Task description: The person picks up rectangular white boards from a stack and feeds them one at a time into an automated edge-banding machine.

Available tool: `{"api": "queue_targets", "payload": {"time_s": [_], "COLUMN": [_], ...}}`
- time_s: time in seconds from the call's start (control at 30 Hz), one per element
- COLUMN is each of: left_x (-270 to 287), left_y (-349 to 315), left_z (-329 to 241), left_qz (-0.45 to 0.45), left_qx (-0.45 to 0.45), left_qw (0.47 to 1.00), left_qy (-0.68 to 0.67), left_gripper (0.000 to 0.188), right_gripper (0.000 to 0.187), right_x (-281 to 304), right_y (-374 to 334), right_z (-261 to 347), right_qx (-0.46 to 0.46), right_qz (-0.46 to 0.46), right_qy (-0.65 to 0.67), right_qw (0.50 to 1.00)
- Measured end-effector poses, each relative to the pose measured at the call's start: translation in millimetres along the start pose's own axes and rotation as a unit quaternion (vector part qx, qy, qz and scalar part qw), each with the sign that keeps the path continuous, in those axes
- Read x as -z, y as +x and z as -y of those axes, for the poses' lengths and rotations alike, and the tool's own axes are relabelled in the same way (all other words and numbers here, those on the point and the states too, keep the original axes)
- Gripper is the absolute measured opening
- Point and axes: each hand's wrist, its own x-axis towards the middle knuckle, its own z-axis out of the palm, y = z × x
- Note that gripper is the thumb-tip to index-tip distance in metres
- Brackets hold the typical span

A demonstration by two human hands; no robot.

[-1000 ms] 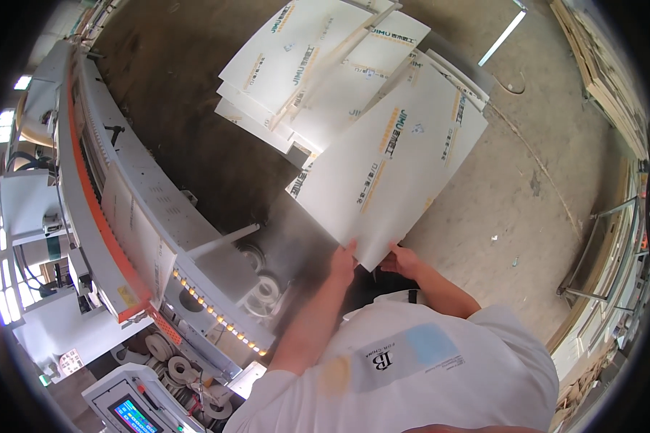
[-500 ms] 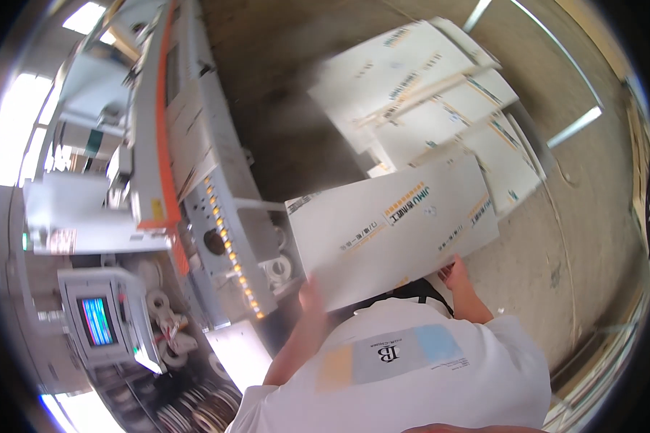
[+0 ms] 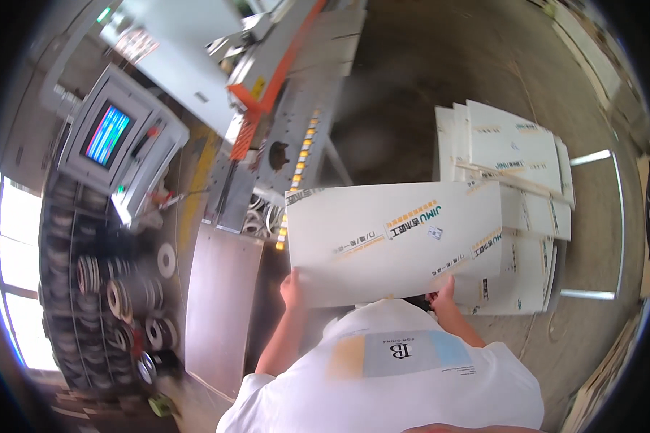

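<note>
Between my two hands is a large white printed panel (image 3: 361,238), held out in front of my torso. My left hand (image 3: 292,290) grips its lower left edge, the thumb on the face and the fingers behind. Along the near edge, toward the right, my right hand (image 3: 442,292) pinches the board with the thumb up. The panel's far left corner lies in front of the machine's roller edge; I cannot tell whether they touch. Part of the panel covers the stack of similar white panels (image 3: 516,141) to the right.
At left runs a long machine with an orange guard (image 3: 282,65) and a row of yellow rollers (image 3: 303,162). A control panel with a lit screen (image 3: 108,136) stands beside it. Below are a grey side table (image 3: 220,303) and coiled edging rolls (image 3: 133,296). A metal frame (image 3: 617,224) lies far right.
My view has swung left, so the machine and control panel sit further right and the stack lower. The held panel is now more level, still in both hands.
</note>
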Motion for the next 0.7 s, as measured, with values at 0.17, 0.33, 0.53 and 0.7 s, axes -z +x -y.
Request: {"api": "queue_targets", "payload": {"time_s": [0.17,0.33,0.53,0.7], "left_x": [45,88,122,144], "left_y": [-14,-38,-66,-65], "left_z": [64,125,162,167], "left_qz": [-0.085,-0.174,-0.184,-0.199], "left_qx": [0.083,0.126,0.160,0.179], "left_qw": [0.983,0.937,0.883,0.858], "left_qy": [-0.141,-0.274,-0.401,-0.438], "left_gripper": [0.040,0.043,0.048,0.052], "right_gripper": [0.058,0.055,0.053,0.069], "right_x": [-71,-169,-266,-317], "right_y": [-21,-52,-86,-102], "right_z": [34,33,10,8], "right_qx": [0.076,0.097,0.117,0.154], "right_qz": [0.090,0.143,0.256,0.378], "right_qy": [-0.078,-0.267,-0.386,-0.526], "right_qw": [0.990,0.948,0.878,0.746]}}
